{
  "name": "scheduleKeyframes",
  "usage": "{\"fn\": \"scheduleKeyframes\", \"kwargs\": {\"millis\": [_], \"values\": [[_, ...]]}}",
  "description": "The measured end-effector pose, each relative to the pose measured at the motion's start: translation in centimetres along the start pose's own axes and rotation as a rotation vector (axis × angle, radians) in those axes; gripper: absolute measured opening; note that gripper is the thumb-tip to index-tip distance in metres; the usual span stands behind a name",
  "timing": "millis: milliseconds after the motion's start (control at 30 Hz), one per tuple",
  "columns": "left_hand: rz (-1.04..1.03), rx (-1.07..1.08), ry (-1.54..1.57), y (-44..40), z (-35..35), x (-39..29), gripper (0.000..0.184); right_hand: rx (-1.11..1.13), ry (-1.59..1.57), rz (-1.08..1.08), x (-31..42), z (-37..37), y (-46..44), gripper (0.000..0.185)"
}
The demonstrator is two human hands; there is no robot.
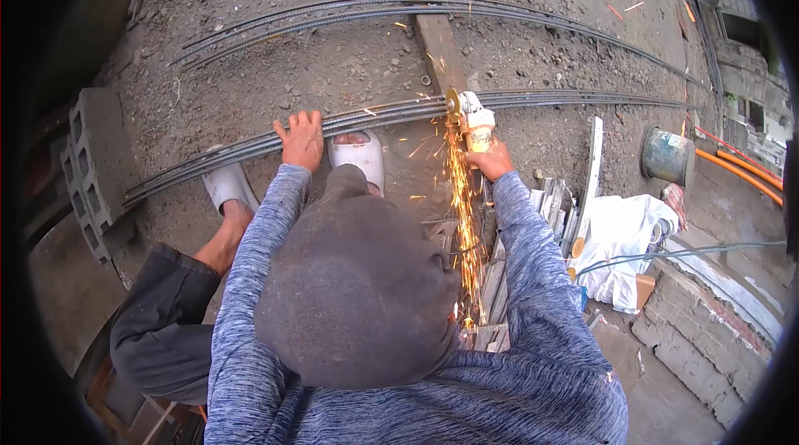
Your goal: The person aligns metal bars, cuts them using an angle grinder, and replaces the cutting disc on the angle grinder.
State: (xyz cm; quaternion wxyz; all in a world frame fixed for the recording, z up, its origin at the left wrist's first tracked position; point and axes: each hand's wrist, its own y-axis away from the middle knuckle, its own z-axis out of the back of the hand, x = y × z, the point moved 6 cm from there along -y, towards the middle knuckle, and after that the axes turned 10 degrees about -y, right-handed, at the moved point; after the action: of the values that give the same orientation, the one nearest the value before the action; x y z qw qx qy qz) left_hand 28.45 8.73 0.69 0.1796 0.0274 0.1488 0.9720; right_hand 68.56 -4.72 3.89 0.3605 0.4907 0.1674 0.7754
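Note:
My left hand [301, 141] is closed over a bundle of steel rebar [374, 116], fingers curled across the rods. In my right hand [493, 160] is an angle grinder [478, 122], gripped by its body. Its cutting disc [453, 104] meets the rebar where the bundle crosses a rusty metal beam [441, 50]. A stream of orange sparks [463, 212] pours from the contact back toward my body. A dark cloth-covered head [354, 279] fills the lower middle, between blue-grey sleeves.
More rebar [333, 8] lies across the beam farther off. A hollow concrete block [96, 162] stands by the bundle's left end. At right are a metal can [667, 155], orange hoses [741, 170], a white sack [624, 237] and a cable [682, 252]. Slippered feet [359, 158] stand near the bundle.

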Motion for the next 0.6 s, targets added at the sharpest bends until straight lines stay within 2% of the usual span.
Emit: {"fn": "scheduleKeyframes", "kwargs": {"millis": [167,300,400,600], "values": [[0.001,0.005,-0.026,-0.1,-0.3,0.0,0.022,0.008,0.099,-0.022,-0.5,0.4,0.7,0.051],[-0.005,-0.007,-0.013,0.0,-0.3,0.0,0.021,-0.011,-0.021,0.048,-1.2,-0.1,0.7,0.048],[0.000,-0.042,0.026,0.0,-0.2,0.1,0.020,-0.009,0.044,-0.058,0.2,0.1,1.5,0.048],[-0.004,-0.060,0.021,0.0,-0.4,0.1,0.019,0.022,-0.022,-0.030,-0.6,0.2,1.5,0.051]]}}
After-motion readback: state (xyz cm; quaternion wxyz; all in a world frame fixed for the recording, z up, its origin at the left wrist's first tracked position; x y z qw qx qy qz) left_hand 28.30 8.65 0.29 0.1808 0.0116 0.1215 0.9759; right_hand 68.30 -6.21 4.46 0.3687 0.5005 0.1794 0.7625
